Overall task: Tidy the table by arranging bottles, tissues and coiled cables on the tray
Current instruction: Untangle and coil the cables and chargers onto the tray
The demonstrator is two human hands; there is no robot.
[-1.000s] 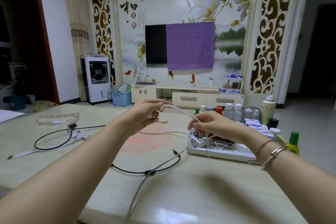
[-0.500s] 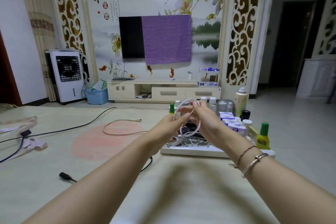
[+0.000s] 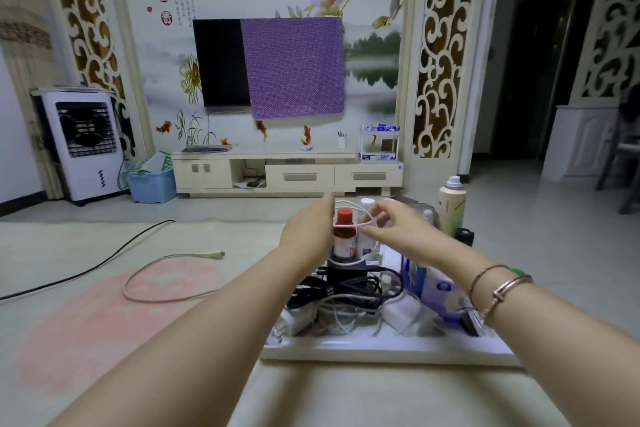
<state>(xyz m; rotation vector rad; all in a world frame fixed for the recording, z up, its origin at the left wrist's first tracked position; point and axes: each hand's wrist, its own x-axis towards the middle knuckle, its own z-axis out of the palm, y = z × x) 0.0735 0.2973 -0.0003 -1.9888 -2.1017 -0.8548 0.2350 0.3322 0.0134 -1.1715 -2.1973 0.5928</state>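
The white cable [image 3: 353,224], a light, limp, springy loop above the tray [image 3: 381,354], is pinched by the right hand [image 3: 398,229] while the left hand [image 3: 308,229] lies flat-fingered beside it; gripping where strands cross should keep it coiled.

Both forearms are bare from the bottom of the picture up to the wrists, with no sleeve in sight on either. The left hand [image 3: 306,230] wears no ring, watch or band that shows. The right wrist carries two pieces of jewellery side by side: a thin dark cord bracelet [image 3: 486,273] nearer the right hand [image 3: 403,230], and just behind it a rose-gold metal bangle [image 3: 509,286], a slim rigid band with a small raised fitting on its upper side. The fingers are blurred, so nails cannot be made out.
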